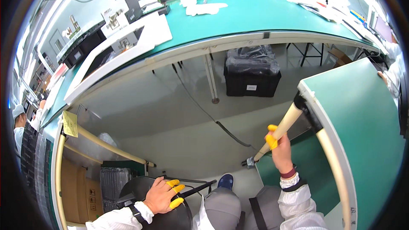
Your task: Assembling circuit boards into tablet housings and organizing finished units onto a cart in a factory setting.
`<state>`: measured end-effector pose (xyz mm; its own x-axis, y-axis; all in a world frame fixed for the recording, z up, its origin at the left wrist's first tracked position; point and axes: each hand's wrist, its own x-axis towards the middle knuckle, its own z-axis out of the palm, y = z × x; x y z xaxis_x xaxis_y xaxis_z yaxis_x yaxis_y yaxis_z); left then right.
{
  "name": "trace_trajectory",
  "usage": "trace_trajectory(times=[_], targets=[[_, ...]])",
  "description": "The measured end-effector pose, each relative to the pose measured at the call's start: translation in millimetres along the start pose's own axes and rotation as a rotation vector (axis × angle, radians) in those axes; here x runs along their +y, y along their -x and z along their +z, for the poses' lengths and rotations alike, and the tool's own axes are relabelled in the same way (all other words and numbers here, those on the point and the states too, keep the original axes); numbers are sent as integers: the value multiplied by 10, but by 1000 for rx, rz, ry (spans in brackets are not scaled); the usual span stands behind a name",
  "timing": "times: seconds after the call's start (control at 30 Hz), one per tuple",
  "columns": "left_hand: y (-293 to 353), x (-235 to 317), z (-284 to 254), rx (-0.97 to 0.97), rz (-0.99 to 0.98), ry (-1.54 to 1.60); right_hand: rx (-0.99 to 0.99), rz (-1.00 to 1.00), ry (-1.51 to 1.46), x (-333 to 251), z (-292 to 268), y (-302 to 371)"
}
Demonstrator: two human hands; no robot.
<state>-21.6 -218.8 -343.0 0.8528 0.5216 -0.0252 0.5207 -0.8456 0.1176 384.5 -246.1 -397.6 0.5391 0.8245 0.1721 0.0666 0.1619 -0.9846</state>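
My right hand point(281, 151), with yellow finger cots, is wrapped round a cream tube leg point(288, 121) of a green-topped workbench cart point(362, 115) on the right. A black joint fastens the tube under the cart's top corner, and a caster point(249, 162) sits at its lower end. My left hand point(161, 196), also in yellow finger cots, lies on a round black stool seat point(184, 217). Its fingers are stretched out and apart, pointing right over the seat's edge.
A long green worktable point(238, 15) curves across the back. Under it stands a black bin point(251, 79) with plastic wrap, and a cable point(200, 106) runs over the floor. At left, a tube rack point(59, 174) holds cartons and wrapped black trays. Other people sit far left and far right.
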Motion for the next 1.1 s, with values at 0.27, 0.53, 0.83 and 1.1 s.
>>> trace_trajectory(times=[0.27,0.53,0.83,1.1], targets=[[107,-244,168,68,-30,151,104,-62,219,-93,300,-277],[117,-366,193,-31,-36,287,336,-20,282,22,716,-627],[-46,-303,18,-141,-64,233,125,400,542,200,1181,553],[-366,-217,-398,-508,-261,231,-1032,513,1002,-1934,1240,1139]])
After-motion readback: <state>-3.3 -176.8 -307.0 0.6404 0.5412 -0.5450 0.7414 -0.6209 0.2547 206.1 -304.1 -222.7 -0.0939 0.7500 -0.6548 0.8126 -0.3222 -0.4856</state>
